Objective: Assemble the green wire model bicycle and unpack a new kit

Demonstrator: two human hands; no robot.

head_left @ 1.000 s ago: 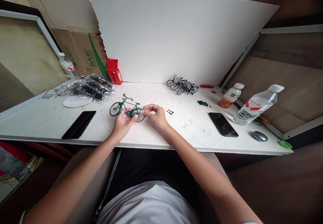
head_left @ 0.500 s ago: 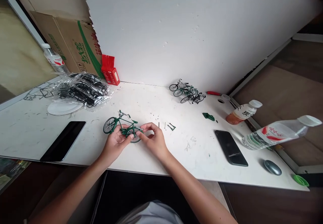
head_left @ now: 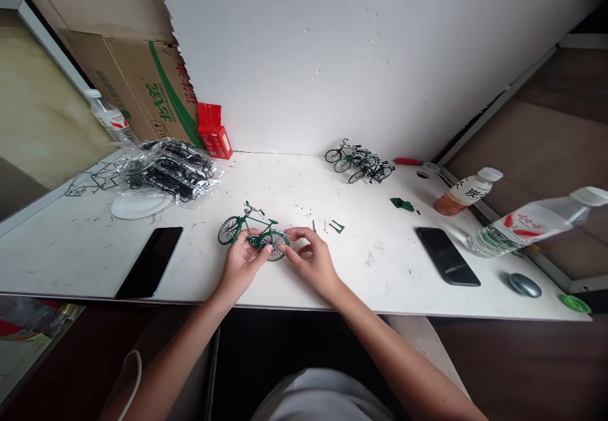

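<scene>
A green model bicycle (head_left: 255,221) is held upright just above the white table, its handlebars toward the left. My left hand (head_left: 246,257) is closed on the lower frame near the pedals, with the thumb at the rear wheel. My right hand (head_left: 311,256) pinches the rear wheel's right side with thumb and forefinger; any small part between those fingertips is hidden. To the right of that hand lie a small green forked piece (head_left: 337,226) and thin pin-like bits (head_left: 325,225) on the tabletop.
Several model bicycles (head_left: 358,161) stand at the back. A bag of black parts (head_left: 175,171) and a phone (head_left: 151,263) are on the left. Rightward are a green piece (head_left: 402,204), another phone (head_left: 447,256), a tea bottle (head_left: 468,192), a water bottle (head_left: 532,225) and a mouse (head_left: 524,285).
The camera view has shifted, so the whole scene sits further right. Both hands keep their hold on the bicycle in nearly the same pose.
</scene>
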